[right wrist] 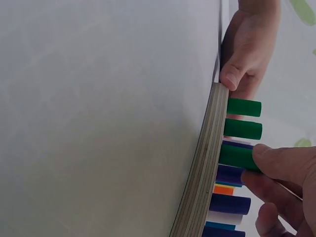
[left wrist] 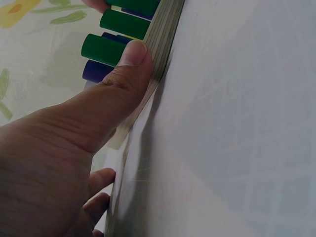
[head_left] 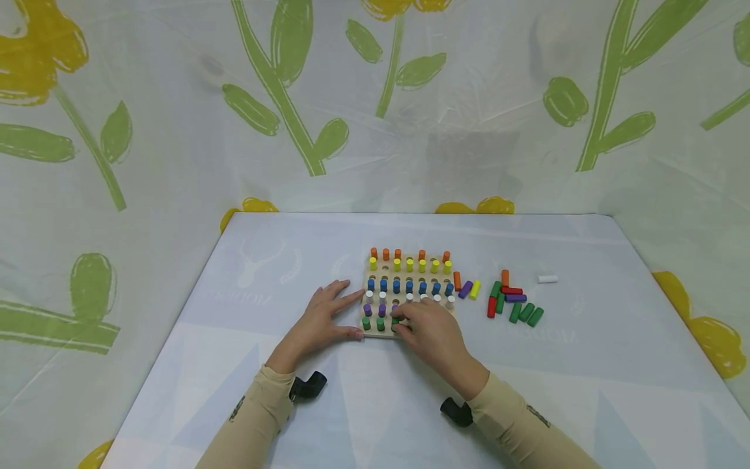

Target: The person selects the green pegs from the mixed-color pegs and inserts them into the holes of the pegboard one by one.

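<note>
A wooden pegboard (head_left: 375, 335) lies on the table, with rows of orange, yellow, blue, white, purple and green pegs standing in it. At its left side is my left hand (head_left: 319, 322), fingers spread and fairly straight; its thumb (left wrist: 133, 61) touches the board near the front left corner. My right hand (head_left: 436, 332) pinches a green peg (right wrist: 237, 157) between thumb and finger, third from the left in the front row. That peg's lower end meets the board. Two more green pegs stand left of it. The right hand hides part of the board's front right in the head view.
Loose pegs lie right of the board: several green pegs (head_left: 527, 311), a red peg (head_left: 491, 307), a purple peg (head_left: 465, 289), a yellow peg (head_left: 475, 290) and others. A white peg (head_left: 547, 279) lies farther right. Floral sheeting (head_left: 469, 143) rises behind the table.
</note>
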The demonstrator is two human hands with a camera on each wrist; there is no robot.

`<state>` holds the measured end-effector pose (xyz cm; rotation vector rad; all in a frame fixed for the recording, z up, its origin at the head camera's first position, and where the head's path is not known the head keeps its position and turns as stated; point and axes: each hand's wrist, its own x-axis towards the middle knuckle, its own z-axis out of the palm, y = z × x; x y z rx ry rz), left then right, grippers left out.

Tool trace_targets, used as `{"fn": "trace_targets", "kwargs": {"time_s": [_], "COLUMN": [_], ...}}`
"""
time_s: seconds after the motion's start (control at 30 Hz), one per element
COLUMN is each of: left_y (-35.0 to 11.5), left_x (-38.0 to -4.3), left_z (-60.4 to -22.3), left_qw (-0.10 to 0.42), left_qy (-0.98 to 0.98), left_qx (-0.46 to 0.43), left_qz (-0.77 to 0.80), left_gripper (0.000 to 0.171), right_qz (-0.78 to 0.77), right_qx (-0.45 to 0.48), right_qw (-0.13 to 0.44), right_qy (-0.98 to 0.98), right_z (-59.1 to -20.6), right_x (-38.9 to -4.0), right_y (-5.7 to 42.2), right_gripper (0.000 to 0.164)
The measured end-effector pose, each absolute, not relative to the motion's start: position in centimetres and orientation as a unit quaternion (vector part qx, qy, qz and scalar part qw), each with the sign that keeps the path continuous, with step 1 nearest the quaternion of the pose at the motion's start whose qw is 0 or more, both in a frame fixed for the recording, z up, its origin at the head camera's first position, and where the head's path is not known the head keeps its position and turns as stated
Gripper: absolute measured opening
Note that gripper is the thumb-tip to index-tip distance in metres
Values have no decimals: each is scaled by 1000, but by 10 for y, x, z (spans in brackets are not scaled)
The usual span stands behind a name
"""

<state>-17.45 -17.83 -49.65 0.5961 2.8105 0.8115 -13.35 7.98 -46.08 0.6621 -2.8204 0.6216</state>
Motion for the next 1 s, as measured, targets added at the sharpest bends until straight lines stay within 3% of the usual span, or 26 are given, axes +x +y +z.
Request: {"fn": "trace_targets", "kwargs": {"time_s": [0.47,1.0], "left_y": [-176,-178], "left_x": [-175,-174], "left_z": [-498,-498], "left_qw": [81,78], "left_qy": [939,938], "left_qx": [200,198], "left_qz": [268,272], "left_gripper": [90,91], "right_qz": [205,229], "right_qx": [206,190], "right_qw": [52,72], "right_qy": [-955,-952], "right_z": [-460,-466], "right_x": [-131,-127], "right_y": [83,101], "right_gripper": [27,26]}}
